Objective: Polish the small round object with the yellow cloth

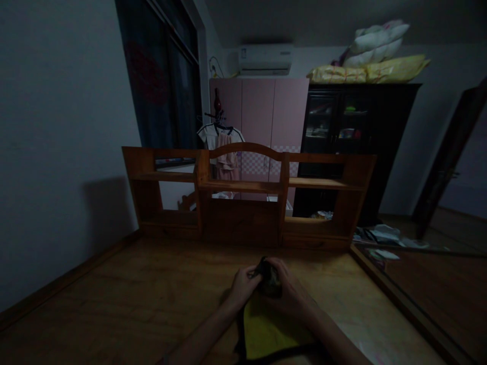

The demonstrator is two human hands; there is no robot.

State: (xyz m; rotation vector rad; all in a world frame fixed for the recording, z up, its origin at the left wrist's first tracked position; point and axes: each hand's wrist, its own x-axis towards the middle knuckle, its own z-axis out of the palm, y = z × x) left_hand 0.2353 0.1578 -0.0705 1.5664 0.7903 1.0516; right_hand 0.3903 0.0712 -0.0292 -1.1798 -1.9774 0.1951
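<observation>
A dark, bunched item (271, 285), too dim to name, is held up between my two hands over the wooden board. My left hand (243, 286) pinches its left side with thumb and fingers closed. Around its right side and top curl the fingers of my right hand (289, 291). Beneath both hands lies a yellow cloth-like piece with a black edging (274, 332); whether it is joined to the dark item I cannot tell. My right forearm covers part of its right side.
The wide wooden board (152, 294) ends at a wooden shelf unit (243, 187). A raised rim (399, 304) runs along the right, beside the floor. Behind stand a pink wardrobe (256, 111) and a dark cabinet (395, 116). A wall (57, 152) closes the left side.
</observation>
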